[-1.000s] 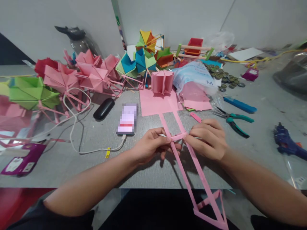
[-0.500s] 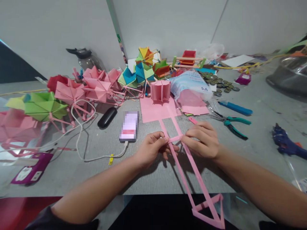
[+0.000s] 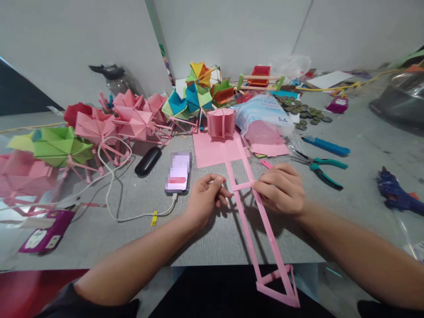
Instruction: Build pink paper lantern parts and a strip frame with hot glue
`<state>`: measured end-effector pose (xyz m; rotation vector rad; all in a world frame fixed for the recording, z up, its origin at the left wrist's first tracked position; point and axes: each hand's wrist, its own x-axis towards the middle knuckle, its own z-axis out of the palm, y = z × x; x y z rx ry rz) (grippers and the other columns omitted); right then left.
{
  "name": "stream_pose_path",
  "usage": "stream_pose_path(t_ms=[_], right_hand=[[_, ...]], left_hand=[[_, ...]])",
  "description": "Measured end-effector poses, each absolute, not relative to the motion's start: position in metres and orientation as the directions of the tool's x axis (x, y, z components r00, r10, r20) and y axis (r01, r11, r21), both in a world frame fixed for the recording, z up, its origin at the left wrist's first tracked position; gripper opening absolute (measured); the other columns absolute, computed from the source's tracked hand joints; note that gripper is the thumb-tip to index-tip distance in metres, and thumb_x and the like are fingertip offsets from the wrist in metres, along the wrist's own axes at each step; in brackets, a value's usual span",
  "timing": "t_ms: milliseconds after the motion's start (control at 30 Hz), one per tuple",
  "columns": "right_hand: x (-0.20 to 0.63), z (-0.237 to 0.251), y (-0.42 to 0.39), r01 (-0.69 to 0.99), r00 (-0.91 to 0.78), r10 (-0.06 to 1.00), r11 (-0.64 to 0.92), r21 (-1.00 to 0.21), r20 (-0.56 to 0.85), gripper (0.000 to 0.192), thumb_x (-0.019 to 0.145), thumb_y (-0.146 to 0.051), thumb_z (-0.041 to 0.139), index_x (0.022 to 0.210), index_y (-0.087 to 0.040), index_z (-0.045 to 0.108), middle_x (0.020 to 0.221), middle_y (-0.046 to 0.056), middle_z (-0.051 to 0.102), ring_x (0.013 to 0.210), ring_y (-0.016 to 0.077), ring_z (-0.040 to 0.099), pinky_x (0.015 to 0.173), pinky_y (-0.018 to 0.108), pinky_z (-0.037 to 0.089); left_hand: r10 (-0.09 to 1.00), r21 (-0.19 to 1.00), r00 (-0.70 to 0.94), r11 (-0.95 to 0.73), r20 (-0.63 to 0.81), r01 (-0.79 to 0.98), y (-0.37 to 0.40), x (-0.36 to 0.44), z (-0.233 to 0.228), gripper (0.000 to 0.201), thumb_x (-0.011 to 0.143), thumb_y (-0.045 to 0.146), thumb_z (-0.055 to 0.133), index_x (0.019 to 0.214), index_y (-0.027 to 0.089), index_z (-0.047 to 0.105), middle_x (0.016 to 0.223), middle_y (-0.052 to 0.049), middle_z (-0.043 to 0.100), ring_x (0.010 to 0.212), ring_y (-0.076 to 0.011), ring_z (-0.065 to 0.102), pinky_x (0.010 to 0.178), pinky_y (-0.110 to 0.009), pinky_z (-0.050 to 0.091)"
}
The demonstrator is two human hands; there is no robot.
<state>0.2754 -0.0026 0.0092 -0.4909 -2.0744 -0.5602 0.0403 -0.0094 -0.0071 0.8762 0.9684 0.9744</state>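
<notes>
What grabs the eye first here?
The long pink paper-strip frame in the middle foreground: the right hand pinches its crossbar, and the left hand sits just beside its left rail, fingers loose. Behind, a row of folded paper wheels in pink, green and blue runs along the back left of the grey table. Teal-handled pliers lie right of the hands.

On the bench (image 3: pixel 364 145), the phone (image 3: pixel 179 173) lies left of the paper frame (image 3: pixel 255 221), pliers (image 3: pixel 319 170) lie right, and folded paper models (image 3: pixel 132 119) stand behind.
</notes>
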Motion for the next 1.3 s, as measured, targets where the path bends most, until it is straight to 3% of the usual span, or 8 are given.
stream_pose_path(t_ms=[100,267,433,567,700,967,1133,1300], right_hand=[[0.275,0.011,-0.003,0.55,-0.495,0.137,0.814,0.188,0.858,0.012,0.095,-0.01,0.069,0.099,-0.021,0.067,0.075,-0.001,0.068,0.065,0.015,0.059,0.068,0.034,0.047],[0.273,0.012,-0.003,0.567,-0.479,0.163,0.807,0.163,0.863,0.014,0.096,-0.009,0.068,0.099,-0.022,0.064,0.075,-0.002,0.068,0.065,0.014,0.059,0.067,0.033,0.047],[0.271,0.01,-0.002,0.568,-0.453,0.161,0.81,0.145,0.877,0.017,0.094,-0.007,0.069,0.1,-0.023,0.065,0.073,-0.003,0.067,0.061,0.0139,0.057,0.065,0.033,0.047],[0.271,0.009,-0.002,0.564,-0.446,0.171,0.816,0.127,0.879,0.016,0.095,-0.008,0.068,0.1,-0.023,0.066,0.074,-0.003,0.068,0.062,0.0146,0.058,0.066,0.034,0.047],[0.27,0.01,-0.003,0.557,-0.455,0.165,0.819,0.135,0.875,0.013,0.099,-0.011,0.067,0.098,-0.024,0.065,0.076,-0.002,0.067,0.063,0.0138,0.058,0.066,0.033,0.047],[0.267,0.007,-0.005,0.518,-0.475,0.148,0.844,0.14,0.868,0.011,0.099,-0.012,0.065,0.101,-0.023,0.065,0.078,-0.001,0.068,0.066,0.0146,0.058,0.067,0.033,0.047],[0.267,0.007,-0.006,0.529,-0.501,0.167,0.835,0.148,0.849,0.013,0.1,-0.013,0.063,0.099,-0.026,0.064,0.078,-0.003,0.068,0.064,0.0131,0.06,0.068,0.033,0.049],[0.267,0.006,-0.005,0.521,-0.506,0.158,0.839,0.155,0.848,0.011,0.1,-0.014,0.063,0.1,-0.025,0.065,0.078,-0.003,0.068,0.064,0.0133,0.06,0.067,0.033,0.049]], left_hand=[[0.956,0.917,0.158,0.285,-0.249,-0.28,-0.006,0.039,-0.005,0.024,0.092,0.033,0.08,0.095,0.018,0.062,0.065,0.002,0.071,0.047,-0.0067,0.058,0.047,-0.016,0.041],[0.95,0.905,0.2,0.294,-0.241,-0.306,-0.007,0.04,-0.003,0.021,0.093,0.032,0.078,0.091,0.019,0.061,0.068,0.002,0.07,0.049,-0.0076,0.058,0.049,-0.017,0.045],[0.937,0.906,0.268,0.3,-0.222,-0.298,-0.011,0.041,-0.005,0.036,0.102,0.046,0.065,0.078,0.021,0.057,0.065,0.001,0.063,0.049,-0.0109,0.055,0.046,-0.022,0.047],[0.937,0.926,0.303,0.26,-0.173,-0.275,-0.012,0.039,-0.005,0.045,0.095,0.059,0.075,0.076,0.02,0.06,0.06,0.004,0.054,0.048,-0.0082,0.046,0.046,-0.02,0.039],[0.915,0.934,0.375,0.255,-0.149,-0.251,-0.016,0.039,0.002,0.039,0.08,0.048,0.093,0.092,0.021,0.068,0.06,0.008,0.051,0.051,-0.0069,0.042,0.049,-0.02,0.03],[0.915,0.928,0.363,0.277,-0.175,-0.25,-0.016,0.043,0.007,0.036,0.074,0.038,0.091,0.068,0.02,0.06,0.053,0.007,0.047,0.048,-0.0053,0.034,0.049,-0.021,0.021],[0.916,0.928,0.337,0.3,-0.216,-0.22,-0.016,0.043,0.006,0.033,0.072,0.036,0.088,0.066,0.02,0.06,0.053,0.005,0.051,0.05,-0.0072,0.04,0.05,-0.021,0.026],[0.921,0.935,0.341,0.275,-0.189,-0.225,-0.018,0.042,0.004,0.037,0.081,0.039,0.085,0.065,0.019,0.059,0.051,0.005,0.051,0.049,-0.0069,0.04,0.049,-0.02,0.029]])
